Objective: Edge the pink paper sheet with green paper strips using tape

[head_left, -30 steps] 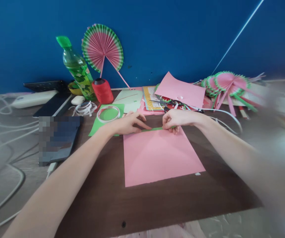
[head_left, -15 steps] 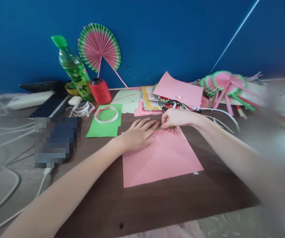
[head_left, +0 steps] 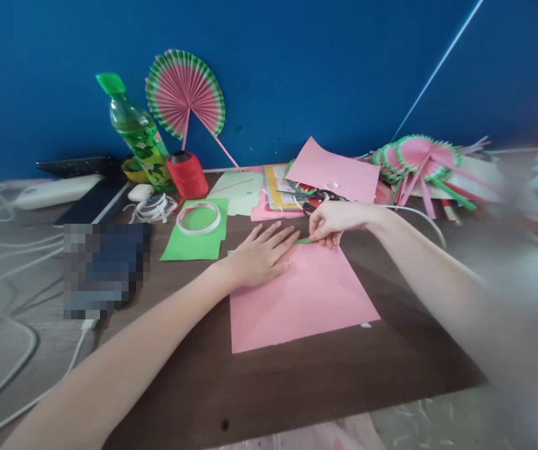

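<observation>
A pink paper sheet (head_left: 301, 300) lies flat on the dark wooden table (head_left: 269, 387). Along its far edge runs a thin green paper strip (head_left: 303, 240). My left hand (head_left: 262, 253) lies flat on the sheet's far left part, fingers stretched out over the strip. My right hand (head_left: 334, 222) is closed in a pinch on the strip's right end at the sheet's far edge.
A tape roll (head_left: 198, 219) sits on green paper (head_left: 189, 244). Behind stand a green bottle (head_left: 140, 134), red thread spool (head_left: 187, 175) and a paper fan (head_left: 184, 94). Scissors (head_left: 315, 197), pink sheets and more fans (head_left: 421, 159) lie far right. A device (head_left: 104, 265) and cables lie left.
My left hand went from pinching the green strip to lying flat on the pink sheet with fingers spread. My right hand kept its pinch on the strip.
</observation>
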`<action>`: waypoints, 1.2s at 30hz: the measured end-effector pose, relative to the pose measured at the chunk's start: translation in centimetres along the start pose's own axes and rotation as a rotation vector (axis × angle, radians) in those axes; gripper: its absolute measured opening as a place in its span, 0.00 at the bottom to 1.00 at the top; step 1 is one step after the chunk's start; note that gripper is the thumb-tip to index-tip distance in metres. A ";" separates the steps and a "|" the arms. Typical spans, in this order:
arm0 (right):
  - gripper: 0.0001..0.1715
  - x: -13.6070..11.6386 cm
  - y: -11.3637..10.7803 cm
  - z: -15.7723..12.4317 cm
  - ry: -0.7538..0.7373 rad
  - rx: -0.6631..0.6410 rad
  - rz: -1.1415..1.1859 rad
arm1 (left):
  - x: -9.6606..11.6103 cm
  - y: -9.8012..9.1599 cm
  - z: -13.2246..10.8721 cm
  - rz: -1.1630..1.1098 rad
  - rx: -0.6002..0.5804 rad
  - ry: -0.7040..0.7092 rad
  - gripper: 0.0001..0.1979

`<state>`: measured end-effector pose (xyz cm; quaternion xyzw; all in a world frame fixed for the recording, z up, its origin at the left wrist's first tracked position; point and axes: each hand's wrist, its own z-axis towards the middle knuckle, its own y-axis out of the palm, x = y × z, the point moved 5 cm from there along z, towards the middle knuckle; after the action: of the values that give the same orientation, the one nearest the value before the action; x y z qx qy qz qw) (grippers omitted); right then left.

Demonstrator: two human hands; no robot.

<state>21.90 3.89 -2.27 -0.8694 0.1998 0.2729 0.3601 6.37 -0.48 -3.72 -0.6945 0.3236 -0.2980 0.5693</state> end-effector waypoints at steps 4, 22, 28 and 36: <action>0.07 0.1 -0.3 -0.1 0.016 -0.004 -0.041 | 0.1 0.0 0.0 -0.010 0.015 0.021 0.30; 0.15 1.6 -1.3 0.6 0.055 -0.018 -0.102 | 0.0 0.0 -0.1 -0.007 0.050 0.040 0.26; 0.12 1.5 -1.2 0.5 0.056 -0.012 -0.146 | 0.0 0.0 -0.1 -0.004 0.068 0.047 0.26; 0.18 1.5 -1.9 -0.5 0.203 0.075 -0.296 | 0.0 -0.1 -0.1 -0.020 0.040 0.040 0.26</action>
<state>24.25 4.55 -1.89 -0.8984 0.1152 0.1202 0.4063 6.30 -0.53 -3.56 -0.6800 0.3220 -0.3240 0.5735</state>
